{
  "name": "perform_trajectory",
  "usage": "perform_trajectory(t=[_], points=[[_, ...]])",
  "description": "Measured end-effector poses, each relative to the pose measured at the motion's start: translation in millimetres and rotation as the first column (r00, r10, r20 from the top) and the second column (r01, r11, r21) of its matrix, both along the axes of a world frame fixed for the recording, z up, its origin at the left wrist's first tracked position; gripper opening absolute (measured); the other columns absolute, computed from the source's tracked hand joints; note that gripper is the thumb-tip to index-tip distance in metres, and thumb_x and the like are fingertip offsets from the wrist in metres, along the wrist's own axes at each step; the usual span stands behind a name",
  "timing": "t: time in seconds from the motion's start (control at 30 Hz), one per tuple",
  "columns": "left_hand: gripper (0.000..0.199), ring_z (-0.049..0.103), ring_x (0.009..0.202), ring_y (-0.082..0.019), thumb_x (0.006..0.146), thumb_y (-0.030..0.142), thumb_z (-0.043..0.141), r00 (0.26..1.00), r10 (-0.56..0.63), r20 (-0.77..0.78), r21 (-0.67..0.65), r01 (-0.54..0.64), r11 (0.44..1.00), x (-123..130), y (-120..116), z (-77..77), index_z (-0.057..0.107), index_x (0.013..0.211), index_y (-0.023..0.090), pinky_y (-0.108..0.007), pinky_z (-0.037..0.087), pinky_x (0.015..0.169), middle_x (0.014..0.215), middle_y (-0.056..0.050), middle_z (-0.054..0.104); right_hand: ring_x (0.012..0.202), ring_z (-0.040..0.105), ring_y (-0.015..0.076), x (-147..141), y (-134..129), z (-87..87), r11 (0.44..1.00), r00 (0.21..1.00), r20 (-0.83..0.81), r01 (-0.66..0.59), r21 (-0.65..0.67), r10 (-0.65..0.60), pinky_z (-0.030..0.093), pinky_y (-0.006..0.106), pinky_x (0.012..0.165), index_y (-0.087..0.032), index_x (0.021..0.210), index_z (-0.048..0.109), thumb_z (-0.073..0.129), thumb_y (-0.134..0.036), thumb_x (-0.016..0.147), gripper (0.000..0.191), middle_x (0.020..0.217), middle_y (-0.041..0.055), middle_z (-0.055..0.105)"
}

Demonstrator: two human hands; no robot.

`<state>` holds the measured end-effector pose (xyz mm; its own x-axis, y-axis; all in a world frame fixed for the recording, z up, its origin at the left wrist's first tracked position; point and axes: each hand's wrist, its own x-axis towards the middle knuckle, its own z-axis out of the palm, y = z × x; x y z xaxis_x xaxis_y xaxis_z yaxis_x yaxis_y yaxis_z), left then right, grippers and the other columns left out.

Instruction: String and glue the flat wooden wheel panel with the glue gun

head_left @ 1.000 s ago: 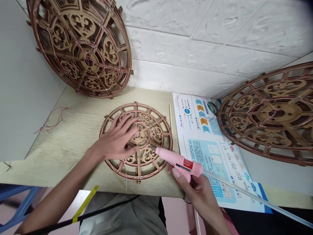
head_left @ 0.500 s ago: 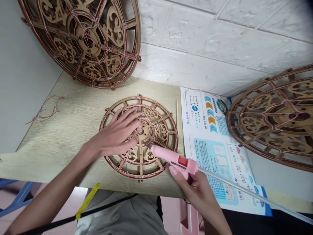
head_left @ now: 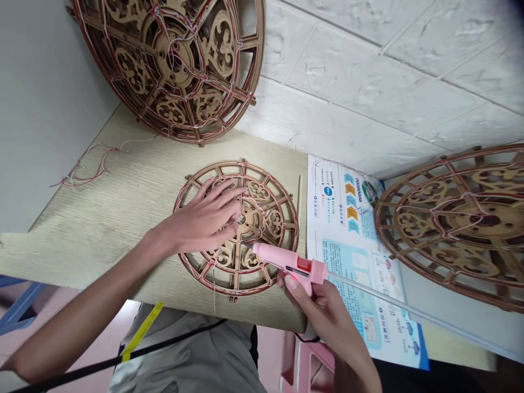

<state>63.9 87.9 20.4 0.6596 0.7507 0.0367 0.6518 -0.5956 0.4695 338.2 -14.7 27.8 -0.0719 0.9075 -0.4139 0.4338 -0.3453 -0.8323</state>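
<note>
My left hand (head_left: 200, 218) lies flat on fretwork wooden wheel (head_left: 274, 224), fingers apart; right hand (head_left: 323, 322) clamped round pink hot-glue gun (head_left: 290, 265), nozzle (head_left: 256, 246) near wheel's hub (head_left: 245, 215).

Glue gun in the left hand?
No, the pink hot glue gun is held in the right hand, while the left hand lies spread on the round wooden fretwork panel.
</note>
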Motion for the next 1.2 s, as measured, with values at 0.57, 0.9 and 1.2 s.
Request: perform_trajectory(t=[0.57, 0.9, 1.2], points=[[0.038, 0.018, 0.154, -0.038, 0.09, 0.046, 0.06, 1.0, -0.004, -0.019, 0.076, 0.006, 0.997, 1, -6, -7.1, 0.057, 0.112, 0.016, -0.063, 0.006, 0.126, 0.164, -0.015, 0.028, 0.054, 0.026, 0.0102, -1, 16, 10.0, 0.985, 0.995, 0.019, -0.092, -0.145, 0.096, 0.02, 0.028, 0.052, -0.019, 0.065, 0.051, 0.053, -0.079, 0.084, 0.064, 0.057, -0.0033, 0.032], [0.036, 0.016, 0.155, -0.037, 0.09, 0.047, 0.06, 1.0, 0.004, -0.024, 0.072, -0.002, 0.997, 3, -5, -10.0, 0.057, 0.111, 0.017, -0.062, 0.005, 0.126, 0.167, -0.013, 0.024, 0.054, 0.025, 0.0104, -7, 20, 14.8, 0.994, 0.999, 0.023, -0.038, -0.105, 0.041, 0.021, 0.028, 0.052, -0.024, 0.057, 0.032, 0.062, -0.083, 0.075, 0.069, 0.055, -0.0039, 0.028], [0.039, 0.014, 0.155, -0.038, 0.09, 0.048, 0.06, 0.999, -0.001, -0.05, 0.069, 0.004, 0.998, 3, -5, -9.2, 0.056, 0.113, 0.017, -0.063, 0.005, 0.125, 0.167, -0.014, 0.023, 0.05, 0.025, 0.0077, -3, 33, 18.4, 0.989, 0.995, -0.03, -0.096, -0.109, 0.093, 0.02, 0.026, 0.048, -0.024, 0.057, 0.03, 0.065, -0.081, 0.074, 0.069, 0.05, -0.0061, 0.028]])
